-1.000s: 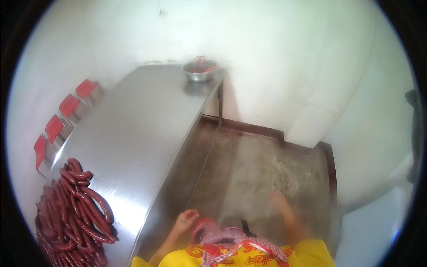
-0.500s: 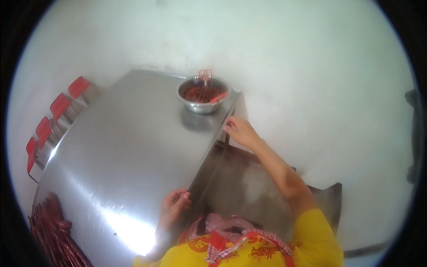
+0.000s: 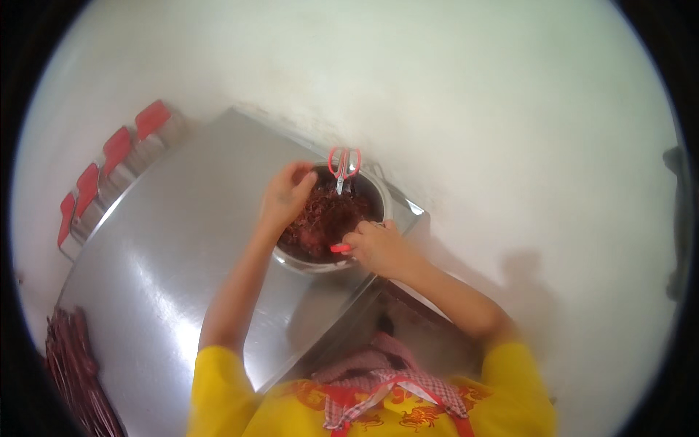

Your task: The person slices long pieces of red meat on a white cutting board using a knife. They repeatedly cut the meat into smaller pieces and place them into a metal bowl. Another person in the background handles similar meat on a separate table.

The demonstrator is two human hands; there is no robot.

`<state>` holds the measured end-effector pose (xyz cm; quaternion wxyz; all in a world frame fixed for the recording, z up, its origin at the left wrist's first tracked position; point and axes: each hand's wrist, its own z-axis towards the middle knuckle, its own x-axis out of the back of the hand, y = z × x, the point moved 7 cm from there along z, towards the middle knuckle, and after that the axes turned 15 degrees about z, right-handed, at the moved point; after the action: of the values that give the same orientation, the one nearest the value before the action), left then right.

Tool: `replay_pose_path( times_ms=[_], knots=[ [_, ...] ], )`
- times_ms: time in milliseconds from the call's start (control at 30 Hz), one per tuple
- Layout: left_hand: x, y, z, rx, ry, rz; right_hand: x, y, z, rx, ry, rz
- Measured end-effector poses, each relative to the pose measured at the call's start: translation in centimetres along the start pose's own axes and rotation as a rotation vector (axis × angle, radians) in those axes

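Steel bowl [image 3: 309,267] between two bare hands

From the head view, the left hand [image 3: 287,197] meets the bowl's rim on its left side. Its fingers [image 3: 301,170] are bent, the thumb a little apart from them; whether they pinch the rim is hard to make out. Across the bowl to their right and nearer the body, the right hand [image 3: 382,249] lies over the opposite rim. Its fingers [image 3: 355,238] curl inward, close against a red handle [image 3: 340,248]; blur hides whether they grip it or the rim.

Between both sets of fingers, a dark red mass [image 3: 317,222] covers the bowl's inside. Red-handled scissors [image 3: 344,164] stand just right of the left fingers, loops up at the far rim, blades pointing down into the bowl.

Below the fingers, the shiny metal table [image 3: 193,211] carries the bowl near its far corner. Long dark-red sausages [image 3: 76,375] lie piled on it, well apart from the left fingers, to their left and nearer the body. Beyond the table's left edge, red-topped stools [image 3: 116,149] stand in a row, far left of those fingers.
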<state>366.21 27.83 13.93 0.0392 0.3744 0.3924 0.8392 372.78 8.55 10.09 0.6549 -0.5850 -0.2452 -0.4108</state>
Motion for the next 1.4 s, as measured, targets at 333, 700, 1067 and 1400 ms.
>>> replay_pose_path(
  times_ms=[333,700,1067,1400],
  knots=[
    [-12.4,-3.7,10.2,0.147,-0.480,0.386,6.9,6.0,-1.0,0.467,-0.064,0.213],
    [2.0,3.3,4.2,0.408,0.039,0.032,9.0,9.5,1.3,-0.081,-0.061,1.241],
    [-5.7,7.1,-4.1,-0.005,-0.451,0.747,9.7,8.1,2.1,-0.012,0.033,1.049],
    [-0.2,5.2,-1.7,0.240,-0.100,0.404,13.5,15.9,-3.4,-0.277,0.561,1.118]
  ],
)
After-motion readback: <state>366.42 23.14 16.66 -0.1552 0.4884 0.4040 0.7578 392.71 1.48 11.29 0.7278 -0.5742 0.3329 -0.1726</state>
